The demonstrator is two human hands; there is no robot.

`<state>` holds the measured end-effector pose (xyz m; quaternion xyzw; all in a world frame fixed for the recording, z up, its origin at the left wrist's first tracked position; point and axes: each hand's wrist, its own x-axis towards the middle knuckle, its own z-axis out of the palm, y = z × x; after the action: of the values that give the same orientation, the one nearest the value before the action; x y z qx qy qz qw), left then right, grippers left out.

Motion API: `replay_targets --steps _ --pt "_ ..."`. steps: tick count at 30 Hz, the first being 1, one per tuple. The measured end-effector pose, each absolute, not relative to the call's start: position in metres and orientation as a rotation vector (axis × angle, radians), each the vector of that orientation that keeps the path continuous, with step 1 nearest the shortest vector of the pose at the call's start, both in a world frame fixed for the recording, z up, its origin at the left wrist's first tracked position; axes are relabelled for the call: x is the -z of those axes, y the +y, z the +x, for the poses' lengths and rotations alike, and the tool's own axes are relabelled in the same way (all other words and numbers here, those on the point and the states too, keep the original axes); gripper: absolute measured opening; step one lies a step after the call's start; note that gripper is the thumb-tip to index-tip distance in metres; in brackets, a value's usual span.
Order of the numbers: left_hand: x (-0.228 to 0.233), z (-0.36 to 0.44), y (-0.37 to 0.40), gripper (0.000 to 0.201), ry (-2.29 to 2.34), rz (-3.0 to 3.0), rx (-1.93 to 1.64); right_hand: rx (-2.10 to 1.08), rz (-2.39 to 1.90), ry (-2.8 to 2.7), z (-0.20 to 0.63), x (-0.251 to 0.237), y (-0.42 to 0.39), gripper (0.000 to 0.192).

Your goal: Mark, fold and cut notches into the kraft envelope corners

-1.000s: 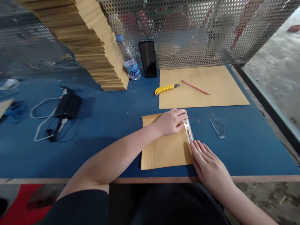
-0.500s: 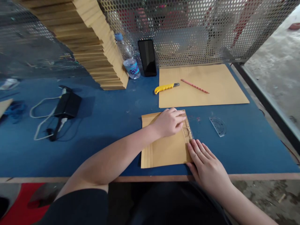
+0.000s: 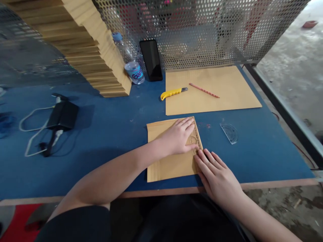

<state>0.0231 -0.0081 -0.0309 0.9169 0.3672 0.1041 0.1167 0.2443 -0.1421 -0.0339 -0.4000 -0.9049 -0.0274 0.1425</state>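
The worktop [image 3: 108,134] is showing deep blue, with a pale wooden strip running along its near edge. Near that edge a small paper sheet [image 3: 166,164] is lying in tan brown, a clear ruler [image 3: 195,141] showing tan through it. Towards the far right corner a larger sheet [image 3: 227,87] is showing the same tan, carrying a red-orange pencil [image 3: 204,90]. Beside it a knife [image 3: 173,93] is showing a yellow handle. A clear protractor [image 3: 229,132] is lying on the blue. A black phone [image 3: 150,59] is leaning at the far edge beside a bottle [image 3: 131,64] wearing a blue-and-white label. The screen [image 3: 214,30] behind is showing grey metal dotted with round holes.
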Motion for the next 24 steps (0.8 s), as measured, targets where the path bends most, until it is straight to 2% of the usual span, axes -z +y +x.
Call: replay_targets --steps 13,19,24 --pt "0.016 0.027 -0.011 0.092 1.158 2.623 -0.101 -0.173 -1.125 -2.498 0.253 0.031 -0.136 0.038" --pt "0.014 0.028 -0.012 0.092 1.174 2.627 -0.067 -0.178 -1.091 -2.379 0.255 0.033 -0.134 0.031" --pt "0.015 0.027 -0.016 0.094 1.161 2.649 -0.061 -0.216 -1.101 -2.387 0.254 0.033 -0.136 0.035"
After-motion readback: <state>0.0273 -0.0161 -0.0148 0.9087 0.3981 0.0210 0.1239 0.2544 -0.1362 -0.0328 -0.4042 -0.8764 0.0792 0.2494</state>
